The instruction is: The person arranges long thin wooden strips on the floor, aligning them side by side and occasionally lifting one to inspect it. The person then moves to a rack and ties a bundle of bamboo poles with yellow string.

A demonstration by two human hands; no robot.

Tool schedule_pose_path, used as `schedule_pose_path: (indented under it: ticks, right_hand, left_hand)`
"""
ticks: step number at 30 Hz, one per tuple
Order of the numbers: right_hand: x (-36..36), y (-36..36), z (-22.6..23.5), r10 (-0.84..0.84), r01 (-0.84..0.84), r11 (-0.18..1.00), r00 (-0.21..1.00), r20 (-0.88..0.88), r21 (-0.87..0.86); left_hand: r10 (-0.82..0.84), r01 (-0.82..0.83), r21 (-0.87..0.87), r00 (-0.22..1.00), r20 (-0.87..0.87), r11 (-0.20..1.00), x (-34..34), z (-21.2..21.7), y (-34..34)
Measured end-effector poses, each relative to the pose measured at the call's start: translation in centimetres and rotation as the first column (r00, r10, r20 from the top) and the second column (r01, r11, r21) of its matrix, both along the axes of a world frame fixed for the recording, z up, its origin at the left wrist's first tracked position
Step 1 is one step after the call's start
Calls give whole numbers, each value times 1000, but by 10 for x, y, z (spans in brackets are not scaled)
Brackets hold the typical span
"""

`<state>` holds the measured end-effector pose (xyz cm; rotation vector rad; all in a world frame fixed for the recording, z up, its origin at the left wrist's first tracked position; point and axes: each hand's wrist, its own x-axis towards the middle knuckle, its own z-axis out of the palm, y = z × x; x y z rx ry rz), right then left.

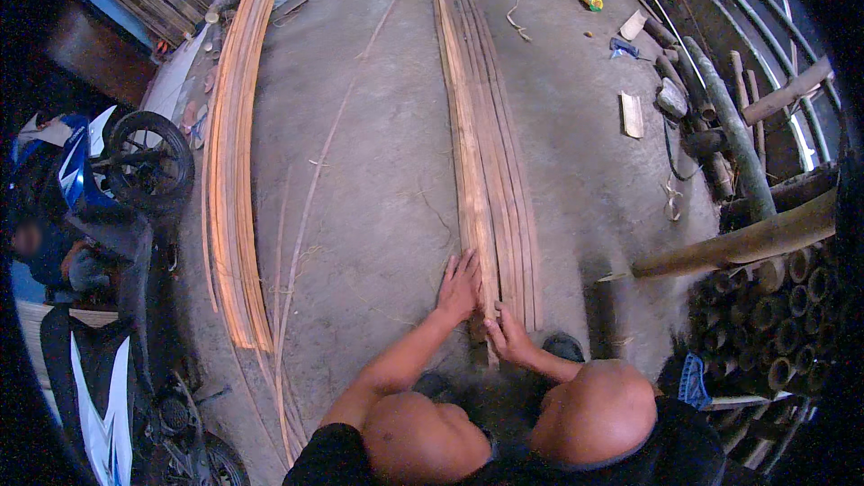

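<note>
Two bare knees [596, 416] fill the lower edge, bent up on either side of the person's reach. Between and beyond them, both hands meet at the near end of a row of long strips [504, 171], which runs away over the concrete floor [369, 171] in the middle of the view. The left hand [460, 286] lies nearly flat along the row's left edge, fingers stretched forward and not wrapped around anything. The right hand [510, 339] is just beside it, nearer the body, fingers partly bent against the near end of the paler strip; whether they close on it I cannot tell. One dark shoe [563, 346] shows beside the right forearm.

Well to the left, a second bundle [236, 171] of orange-lit strips lies roughly lengthwise, with thin slivers [317, 171] loose next to it. A blue and white motorcycle [108, 405] stands farther left, near a seated person [54, 256]. On the right, a thick pole [738, 238] slants over stacked tubes [785, 333]; a small yellow object [591, 1] lies farther off.
</note>
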<state>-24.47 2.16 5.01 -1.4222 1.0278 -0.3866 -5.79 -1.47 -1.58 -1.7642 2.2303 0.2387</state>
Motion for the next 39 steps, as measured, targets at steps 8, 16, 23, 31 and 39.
schedule_pose_path:
  ticks: [8,16,23,31,39]
  right_hand:
    - [-14,-6,-26,-70,66,968,997,-10,-244]
    - [-8,-7,0,-39,45,978,999,33,-205]
    - [-4,-5,4,-88,82,978,996,-21,-191]
    - [-59,-31,-3,-136,123,986,985,-111,-115]
    - [-111,-66,-19,-172,102,950,960,-221,-294]
  left_hand:
    - [110,-151,-135,956,-273,979,-7,0,-10]
    - [197,-294,-175,884,-424,940,-1,-2,9]
    - [215,-312,-181,883,-418,933,-6,-5,16]
    - [250,-387,-180,823,-511,905,-13,9,4]
    - [-22,-53,-146,883,-470,988,-64,35,-30]
